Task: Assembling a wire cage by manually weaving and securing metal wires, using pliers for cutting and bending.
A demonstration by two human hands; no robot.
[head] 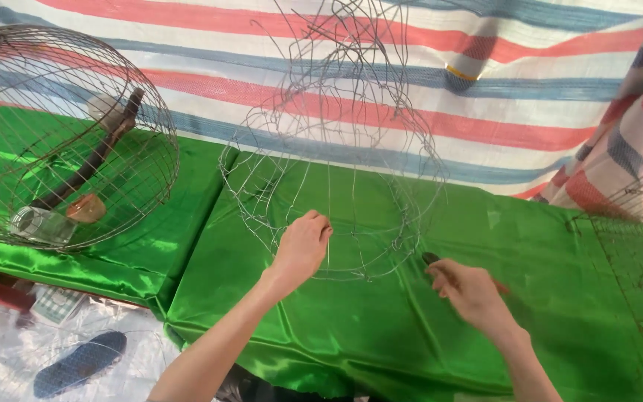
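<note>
I've got my left hand (303,249) pinched on a strand of the half-built wire frame (333,149), which stands in the middle of the green cloth (411,327). My right hand (466,290) is curled shut around a dark-tipped tool (432,259) just beside the frame's lower right rim. Bare cloth lies open to the right; its front edge drops off below my forearms. To the left, well apart, sits a finished round wire cage (61,134) holding a dark perch (91,160), a clear jar (39,222) and a small brown cup (87,208).
</note>
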